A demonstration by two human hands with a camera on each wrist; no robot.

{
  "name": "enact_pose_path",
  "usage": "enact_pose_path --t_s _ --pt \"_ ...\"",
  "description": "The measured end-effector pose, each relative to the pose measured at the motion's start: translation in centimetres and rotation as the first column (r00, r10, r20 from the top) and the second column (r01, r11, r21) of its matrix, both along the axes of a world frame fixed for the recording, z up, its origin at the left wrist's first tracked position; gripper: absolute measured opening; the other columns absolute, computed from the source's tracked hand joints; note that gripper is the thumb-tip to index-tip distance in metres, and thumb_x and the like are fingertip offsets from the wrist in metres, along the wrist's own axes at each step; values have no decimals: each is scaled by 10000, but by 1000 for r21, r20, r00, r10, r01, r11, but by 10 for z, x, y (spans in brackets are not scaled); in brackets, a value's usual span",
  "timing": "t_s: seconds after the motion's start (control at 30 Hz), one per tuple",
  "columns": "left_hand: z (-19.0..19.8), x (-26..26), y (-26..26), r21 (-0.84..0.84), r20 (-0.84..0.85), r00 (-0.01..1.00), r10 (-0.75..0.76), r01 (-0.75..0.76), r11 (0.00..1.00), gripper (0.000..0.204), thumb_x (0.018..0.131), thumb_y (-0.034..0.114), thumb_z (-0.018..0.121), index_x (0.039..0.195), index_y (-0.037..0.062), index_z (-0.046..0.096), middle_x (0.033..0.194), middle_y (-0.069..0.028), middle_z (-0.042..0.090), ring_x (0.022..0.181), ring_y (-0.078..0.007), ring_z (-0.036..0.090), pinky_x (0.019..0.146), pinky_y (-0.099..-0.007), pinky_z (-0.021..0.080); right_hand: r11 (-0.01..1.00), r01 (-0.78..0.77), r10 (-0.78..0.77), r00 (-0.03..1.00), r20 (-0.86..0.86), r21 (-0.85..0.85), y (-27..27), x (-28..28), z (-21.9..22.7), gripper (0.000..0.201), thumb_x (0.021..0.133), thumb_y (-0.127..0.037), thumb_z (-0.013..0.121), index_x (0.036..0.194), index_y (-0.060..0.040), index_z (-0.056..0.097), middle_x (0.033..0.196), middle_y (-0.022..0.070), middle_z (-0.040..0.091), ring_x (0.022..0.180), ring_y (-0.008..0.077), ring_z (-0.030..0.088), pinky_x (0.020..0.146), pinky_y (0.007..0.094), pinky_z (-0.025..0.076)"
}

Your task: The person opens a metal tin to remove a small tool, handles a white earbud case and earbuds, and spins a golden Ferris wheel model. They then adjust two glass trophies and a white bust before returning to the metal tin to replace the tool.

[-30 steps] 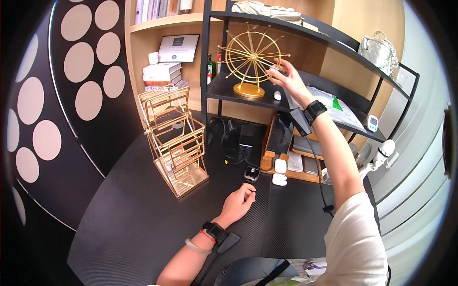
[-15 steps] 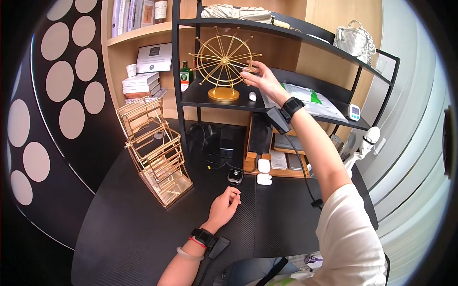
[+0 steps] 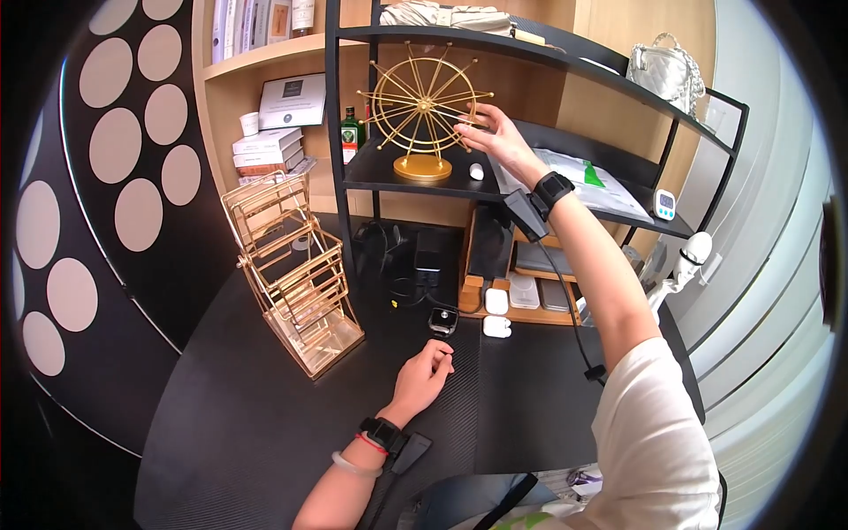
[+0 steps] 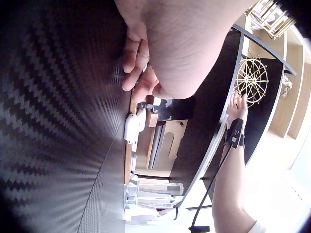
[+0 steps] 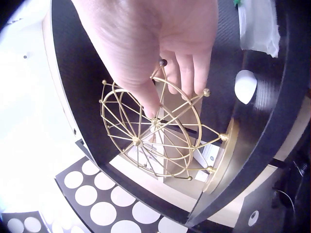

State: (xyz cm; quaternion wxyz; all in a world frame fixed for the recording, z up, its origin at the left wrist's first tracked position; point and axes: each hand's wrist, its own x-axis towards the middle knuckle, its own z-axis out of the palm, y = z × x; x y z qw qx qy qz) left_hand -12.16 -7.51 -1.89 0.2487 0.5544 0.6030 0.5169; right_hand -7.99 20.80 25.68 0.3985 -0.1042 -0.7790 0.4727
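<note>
A gold Ferris wheel ornament point(image 3: 425, 105) stands upright on its round base on the black middle shelf. My right hand point(image 3: 502, 143) is at the wheel's right rim. In the right wrist view, this hand point(image 5: 155, 43) has its thumb reaching in among the spokes of the wheel point(image 5: 136, 141), the other fingers extended beyond the rim; firm contact cannot be told. Low over the desk, my left hand point(image 3: 422, 378) lies with loosely bent fingers, holding nothing, just below a smartwatch point(image 3: 442, 321). The left wrist view shows that hand point(image 4: 182, 48) close up.
A gold wire rack point(image 3: 305, 291) stands on the desk's left side. White earbud cases point(image 3: 496, 301) lie by a wooden organizer. On the middle shelf are a small white object point(image 3: 476, 171), a plastic packet point(image 3: 587, 181) and a timer point(image 3: 664, 205). A silver bag point(image 3: 664, 75) sits higher.
The head view has shifted, so the scene sits farther left than a second ago. The wheel's spokes stand at a slightly different angle. My right hand stays at the rim; the left remains on the desk.
</note>
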Motion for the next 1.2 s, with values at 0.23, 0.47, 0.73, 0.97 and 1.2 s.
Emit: enact_pose_path --t_s 0.23,0.47,0.73,0.97,1.2 --pt "3 0 -1 15 -1 1000 -4 4 1000 146 977 111 537 1107 45 537 815 -50 673 740 -129 646 699 -273 507 1000 -5 5 1000 -2 10 2 -3 -1 653 923 -195 694 1434 3 338 1382 181 510 1248 214 543 1042 336 459" --pt "3 0 -1 -6 -18 1000 -11 11 1000 148 978 113 530 1108 42 537 818 -48 673 745 -131 645 700 -274 499 1000 8 -8 1000 14 13 -1 -1 -1 660 928 -225 689 1436 5 336 1375 180 517 1233 213 560 1047 335 456" --pt "3 0 -2 -6 -12 1000 -10 10 1000 141 976 100 526 1101 37 540 818 -48 670 743 -130 642 699 -272 502 983 47 -75 985 153 178 3 5 1 862 865 -396 737 1452 56 296 1400 237 482 1269 285 530 1074 377 424" --pt "3 0 -1 -3 -17 1000 -10 10 1000 143 974 95 526 1103 34 535 814 -49 665 742 -131 644 702 -272 507 756 263 -545 760 354 599 -3 34 -1 1000 735 -592 778 1356 114 439 1282 285 578 1235 353 557 1039 389 445" --pt "2 1 -2 -6 -25 1000 -8 7 1000 141 979 103 528 1107 43 531 814 -49 664 743 -136 649 702 -277 512 731 8 -428 784 450 682 5 29 -8 466 859 -353 729 1173 -14 672 1133 175 696 1104 321 642 978 385 484"
